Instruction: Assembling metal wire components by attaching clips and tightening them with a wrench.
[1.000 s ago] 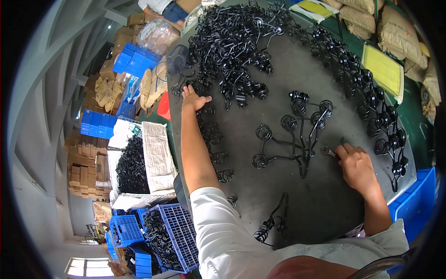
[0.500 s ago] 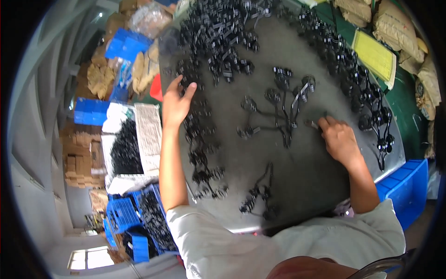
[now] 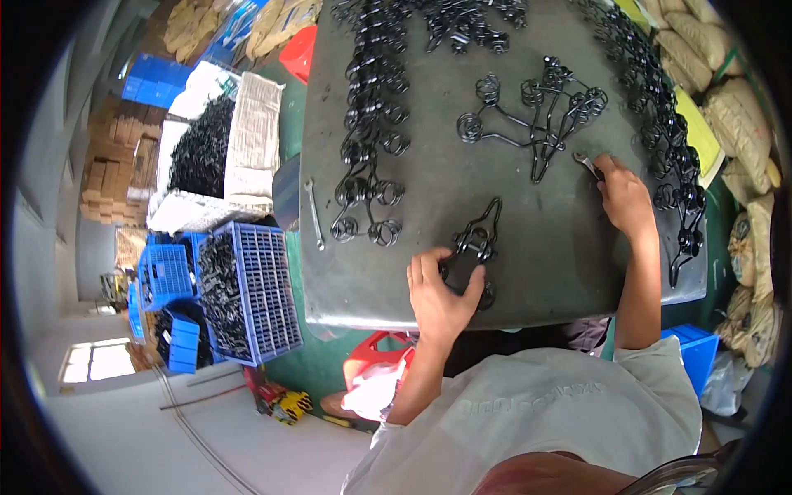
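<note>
My left hand (image 3: 445, 295) is spread over the near end of a black wire part with coiled springs (image 3: 476, 241), which lies near the table's front edge. Its thumb and fingers are apart on either side of the coils, partly hiding them; a firm grip does not show. My right hand (image 3: 627, 196) is closed around a small metal spanner (image 3: 586, 163), whose open jaw points up and left. Just beyond that jaw lies a cluster of similar black coiled wire parts (image 3: 540, 124), their long loops pointing toward me.
Another spanner (image 3: 314, 216) lies at the table's left edge, beside a row of coiled parts (image 3: 358, 153). More parts line the right edge (image 3: 670, 157) and pile up at the far end (image 3: 466, 25). Left of the table stand filled blue crates (image 3: 262, 289); a red stool (image 3: 375, 363) is below.
My left hand has come from the left row to the single wire part near the front edge. The view has shifted, uncovering the spanner at left. My right hand still holds its spanner.
</note>
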The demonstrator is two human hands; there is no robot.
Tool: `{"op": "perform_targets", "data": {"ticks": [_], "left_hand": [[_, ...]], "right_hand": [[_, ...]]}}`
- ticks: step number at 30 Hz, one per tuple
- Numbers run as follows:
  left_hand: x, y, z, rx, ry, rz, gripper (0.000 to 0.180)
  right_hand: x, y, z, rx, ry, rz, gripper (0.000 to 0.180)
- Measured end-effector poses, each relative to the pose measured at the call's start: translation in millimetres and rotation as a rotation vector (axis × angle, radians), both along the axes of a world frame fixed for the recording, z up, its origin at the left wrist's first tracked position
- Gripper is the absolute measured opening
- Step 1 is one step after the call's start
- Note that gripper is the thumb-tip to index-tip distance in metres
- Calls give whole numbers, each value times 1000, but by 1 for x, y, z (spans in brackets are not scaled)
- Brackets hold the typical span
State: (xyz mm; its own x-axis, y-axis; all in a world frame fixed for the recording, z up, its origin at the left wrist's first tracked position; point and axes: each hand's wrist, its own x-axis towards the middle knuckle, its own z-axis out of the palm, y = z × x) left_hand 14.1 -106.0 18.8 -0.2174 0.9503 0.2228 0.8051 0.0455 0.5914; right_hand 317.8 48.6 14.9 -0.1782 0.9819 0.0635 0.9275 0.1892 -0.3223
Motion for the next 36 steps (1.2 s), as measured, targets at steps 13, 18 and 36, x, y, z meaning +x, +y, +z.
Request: {"op": "perform_targets", "data": {"ticks": [13, 18, 36], "left_hand": [[-39, -34, 15, 134, -122, 192, 56], [-90, -36, 50, 71, 10, 469, 56], [-133, 27, -51, 576, -95, 431, 66]], "right_hand": [[4, 5, -7, 6, 65, 32, 32], [4, 5, -2, -31, 66, -10, 32], [-4, 8, -3, -89, 45, -25, 35]]}}
